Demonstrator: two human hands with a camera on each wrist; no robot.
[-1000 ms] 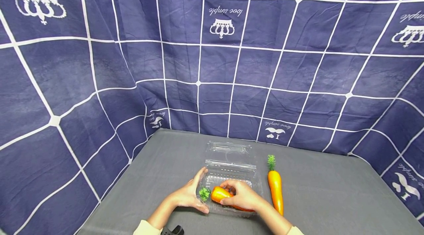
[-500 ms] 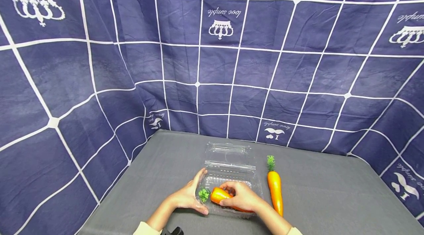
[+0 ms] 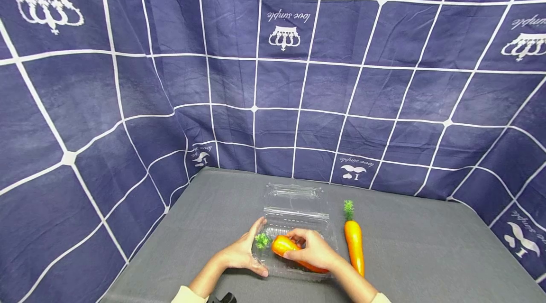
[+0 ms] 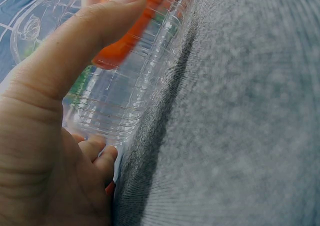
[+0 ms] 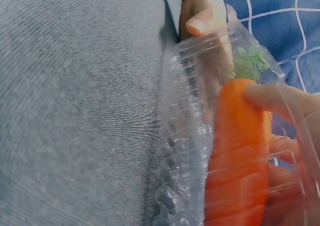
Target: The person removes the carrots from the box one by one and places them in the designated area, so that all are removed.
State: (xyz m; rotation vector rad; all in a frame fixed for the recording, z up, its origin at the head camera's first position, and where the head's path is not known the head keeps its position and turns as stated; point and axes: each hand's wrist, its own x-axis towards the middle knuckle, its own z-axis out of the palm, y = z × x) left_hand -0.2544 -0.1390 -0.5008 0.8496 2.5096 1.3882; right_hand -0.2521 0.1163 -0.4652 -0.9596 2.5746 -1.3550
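A clear plastic clamshell container (image 3: pixel 273 265) lies on the grey cloth with its lid laid back, away from me. My left hand (image 3: pixel 243 251) grips its left end, thumb along the near wall and fingers round the far side. Inside the container my right hand (image 3: pixel 313 248) pinches an orange carrot (image 3: pixel 282 245) near its thick end. The carrot lies aslant, its green leafy top (image 3: pixel 262 240) towards the left hand and its tip by the near right corner. Through the clear wall, the right wrist view shows the thumb on the carrot (image 5: pixel 237 156); the other fingers are partly blurred.
A second orange carrot (image 3: pixel 354 246) with a green top lies on the cloth right of the container. A dark object (image 3: pixel 223 298) shows at the bottom edge, near the left sleeve. Blue gridded fabric (image 3: pixel 320 85) stands behind and at both sides.
The carrot's thick end and leafy top have shifted slightly away from me inside the container, the right hand moving with them. The left hand and the container have stayed in place.
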